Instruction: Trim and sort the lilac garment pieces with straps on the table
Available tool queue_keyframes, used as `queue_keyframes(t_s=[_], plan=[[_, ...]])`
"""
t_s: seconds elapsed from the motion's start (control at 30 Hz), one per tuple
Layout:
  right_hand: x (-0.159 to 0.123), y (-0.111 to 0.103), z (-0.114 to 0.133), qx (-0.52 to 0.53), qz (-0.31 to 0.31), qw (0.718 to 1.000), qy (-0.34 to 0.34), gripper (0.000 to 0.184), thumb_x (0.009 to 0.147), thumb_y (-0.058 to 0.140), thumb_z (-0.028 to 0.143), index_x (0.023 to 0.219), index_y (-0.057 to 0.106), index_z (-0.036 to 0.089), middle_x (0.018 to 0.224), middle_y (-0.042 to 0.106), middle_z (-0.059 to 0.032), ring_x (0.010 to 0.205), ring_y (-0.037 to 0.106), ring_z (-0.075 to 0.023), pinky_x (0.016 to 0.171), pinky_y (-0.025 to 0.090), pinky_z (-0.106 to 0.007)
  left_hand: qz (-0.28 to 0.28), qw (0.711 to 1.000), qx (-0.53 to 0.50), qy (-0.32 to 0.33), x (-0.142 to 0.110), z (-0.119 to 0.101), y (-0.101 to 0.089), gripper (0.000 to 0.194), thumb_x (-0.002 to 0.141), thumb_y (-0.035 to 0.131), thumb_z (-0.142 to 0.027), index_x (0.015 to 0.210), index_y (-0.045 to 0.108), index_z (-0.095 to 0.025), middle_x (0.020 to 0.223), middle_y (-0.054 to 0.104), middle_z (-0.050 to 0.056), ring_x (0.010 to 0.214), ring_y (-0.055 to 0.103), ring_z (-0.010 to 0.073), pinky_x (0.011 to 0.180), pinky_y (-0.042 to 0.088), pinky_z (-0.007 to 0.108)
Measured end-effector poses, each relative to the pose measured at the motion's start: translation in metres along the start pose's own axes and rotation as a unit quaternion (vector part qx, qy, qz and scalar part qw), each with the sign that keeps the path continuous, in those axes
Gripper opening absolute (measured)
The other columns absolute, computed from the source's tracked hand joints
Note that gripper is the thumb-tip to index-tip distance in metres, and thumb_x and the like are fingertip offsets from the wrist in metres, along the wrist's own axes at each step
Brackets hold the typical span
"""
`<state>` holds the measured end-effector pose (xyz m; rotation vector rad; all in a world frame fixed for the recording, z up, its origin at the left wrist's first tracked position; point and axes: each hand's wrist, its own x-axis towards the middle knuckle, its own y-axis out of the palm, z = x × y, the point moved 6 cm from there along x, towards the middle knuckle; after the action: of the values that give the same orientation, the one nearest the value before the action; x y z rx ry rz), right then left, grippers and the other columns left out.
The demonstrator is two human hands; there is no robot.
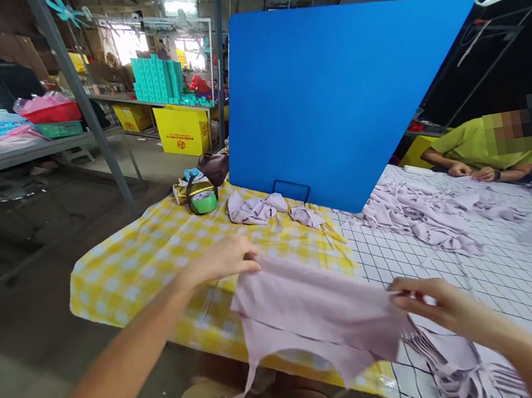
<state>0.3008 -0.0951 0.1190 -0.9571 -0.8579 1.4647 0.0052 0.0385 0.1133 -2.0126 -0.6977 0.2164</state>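
Two-handed hold on one mauve fabric piece (308, 306), stretched between both grips.
Head view: my left hand (229, 257) pinches the upper left corner above the yellow checked cloth (120, 269); my right hand (436, 298) pinches the right end, thumb and fingers closed on it. The piece lies directly between the hands, its long axis running from one to the other, with the curved cut-out toward my lap. Neither hand is nearer the piece; the right is nearer the heaped mauve pieces (451, 365).
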Motion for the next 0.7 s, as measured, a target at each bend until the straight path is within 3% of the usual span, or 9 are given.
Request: queue_keyframes(t_s=[0.07, 0.17, 0.27, 0.4, 0.5, 0.6, 0.7], plan=[[0.028, 0.046, -0.006, 0.006, 0.076, 0.997, 0.003, 0.026, 0.082, 0.042, 0.04, 0.073, 0.061, 0.024, 0.068, 0.064, -0.003, 0.06, 0.054, -0.0171, 0.055, 0.04, -0.027, 0.024, 0.997, -0.012, -0.073, 0.017, 0.038, 0.043, 0.019, 0.075, 0.056, -0.024, 0.06, 0.059, -0.014, 0.057, 0.052, -0.002, 0.056, 0.048, 0.0107, 0.052, 0.029, 0.02], [0.054, 0.083, -0.029, -0.031, 0.083, 0.995, 0.039, 0.02, 0.078, 0.042, 0.03, 0.067, 0.057, 0.022, 0.064, 0.061, -0.0026, 0.06, 0.052, -0.0177, 0.057, 0.036, -0.028, 0.025, 0.992, -0.029, -0.117, 0.031, 0.071, 0.082, 0.011, 0.071, 0.058, -0.023, 0.064, 0.061, -0.015, 0.059, 0.055, -0.001, 0.06, 0.05, 0.0134, 0.054, 0.03, 0.021], [0.067, 0.087, -0.047, -0.032, 0.076, 0.995, 0.057, 0.021, 0.078, 0.04, 0.03, 0.066, 0.055, 0.022, 0.061, 0.059, -0.0021, 0.059, 0.05, -0.0177, 0.057, 0.034, -0.028, 0.008, 0.991, -0.04, -0.126, 0.038, 0.082, 0.087, 0.013, 0.07, 0.058, -0.02, 0.08, 0.064, -0.016, 0.075, 0.062, 0.001, 0.071, 0.055, 0.0158, 0.061, 0.036, 0.021], [0.081, 0.071, -0.052, 0.01, 0.067, 0.996, 0.063, 0.021, 0.076, 0.042, 0.032, 0.06, 0.052, 0.022, 0.059, 0.057, -0.0015, 0.059, 0.048, -0.0172, 0.057, 0.034, -0.028, -0.036, 0.989, -0.083, -0.116, 0.048, 0.088, 0.081, 0.03, 0.069, 0.056, -0.016, 0.098, 0.061, -0.018, 0.093, 0.062, 0.001, 0.084, 0.056, 0.0174, 0.075, 0.041, 0.024], [0.096, 0.07, -0.05, 0.038, 0.052, 0.997, 0.053, 0.02, 0.074, 0.045, 0.034, 0.059, 0.05, 0.022, 0.06, 0.055, -0.0014, 0.061, 0.048, -0.0175, 0.058, 0.034, -0.028, -0.081, 0.984, -0.118, -0.105, 0.059, 0.099, 0.088, 0.052, 0.062, 0.058, -0.01, 0.113, 0.054, -0.02, 0.108, 0.056, 0.004, 0.095, 0.053, 0.0194, 0.083, 0.042, 0.028], [0.104, 0.083, -0.049, 0.082, 0.084, 0.993, 0.026, 0.025, 0.078, 0.042, 0.039, 0.061, 0.048, 0.022, 0.061, 0.056, -0.0001, 0.063, 0.051, -0.0166, 0.062, 0.038, -0.028, -0.108, 0.972, -0.147, -0.15, 0.062, 0.117, 0.103, 0.071, 0.058, 0.059, -0.005, 0.126, 0.044, -0.019, 0.109, 0.05, 0.006, 0.084, 0.053, 0.0162, 0.073, 0.045, 0.026], [0.105, 0.093, -0.054, 0.155, 0.14, 0.978, 0.002, 0.031, 0.08, 0.039, 0.046, 0.063, 0.047, 0.021, 0.06, 0.055, 0.0007, 0.059, 0.052, -0.0149, 0.062, 0.04, -0.027, -0.131, 0.957, -0.177, -0.189, 0.058, 0.129, 0.11, 0.077, 0.057, 0.061, -0.005, 0.13, 0.039, -0.02, 0.106, 0.047, 0.006, 0.068, 0.049, 0.0094, 0.06, 0.044, 0.022]])
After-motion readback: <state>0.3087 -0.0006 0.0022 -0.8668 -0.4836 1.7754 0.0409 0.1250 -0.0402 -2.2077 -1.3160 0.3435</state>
